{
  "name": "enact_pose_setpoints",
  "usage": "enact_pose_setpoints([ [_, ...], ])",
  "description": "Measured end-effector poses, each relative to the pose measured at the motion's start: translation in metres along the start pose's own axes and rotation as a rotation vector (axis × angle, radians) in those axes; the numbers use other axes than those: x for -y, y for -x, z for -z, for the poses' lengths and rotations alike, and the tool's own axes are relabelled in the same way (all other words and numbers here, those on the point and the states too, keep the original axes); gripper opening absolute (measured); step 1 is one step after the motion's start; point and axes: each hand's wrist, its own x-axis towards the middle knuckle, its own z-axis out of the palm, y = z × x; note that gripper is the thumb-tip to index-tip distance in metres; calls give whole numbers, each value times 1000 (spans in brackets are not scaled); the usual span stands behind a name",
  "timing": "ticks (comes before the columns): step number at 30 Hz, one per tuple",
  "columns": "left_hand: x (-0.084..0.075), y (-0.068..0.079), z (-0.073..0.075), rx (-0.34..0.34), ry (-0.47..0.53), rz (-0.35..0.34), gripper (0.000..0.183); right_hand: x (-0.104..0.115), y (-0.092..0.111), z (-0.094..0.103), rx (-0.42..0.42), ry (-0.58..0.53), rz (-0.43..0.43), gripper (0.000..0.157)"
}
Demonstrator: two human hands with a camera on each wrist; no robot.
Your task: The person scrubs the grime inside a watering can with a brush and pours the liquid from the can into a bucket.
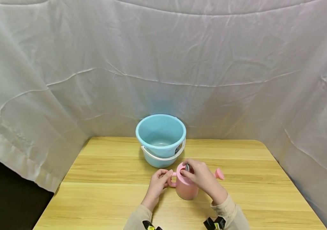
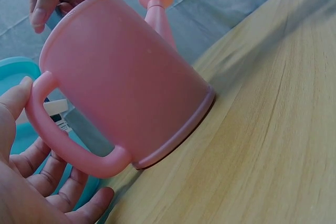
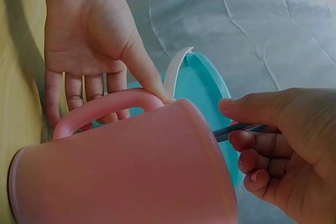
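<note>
A pink watering can (image 1: 187, 188) stands upright on the wooden table, its round spout head (image 1: 219, 174) toward the right. My left hand (image 1: 159, 185) holds the can's handle (image 2: 73, 153), thumb at the top of the loop and fingers behind it. Over the can's top opening, my right hand (image 1: 200, 175) pinches a slim dark grey object (image 3: 231, 130) between thumb and fingers. Its lower end is hidden inside the can, so I cannot tell what kind of thing it is.
A light blue bucket (image 1: 161, 116) with a white handle (image 1: 163, 158) stands just behind the can, near the table's back edge. Pale grey curtains (image 1: 163, 57) hang behind and at both sides of the wooden table (image 1: 100, 191).
</note>
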Motion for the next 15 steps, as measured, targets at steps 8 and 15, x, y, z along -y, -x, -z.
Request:
enact_pose_setpoints([
  [8, -2, 0, -1, 2, 4, -8, 38, 3, -5, 6, 4, 11, 11, 22],
  [15, -1, 0, 0, 4, 4, -12, 37, 5, -9, 10, -7, 15, 21, 20],
])
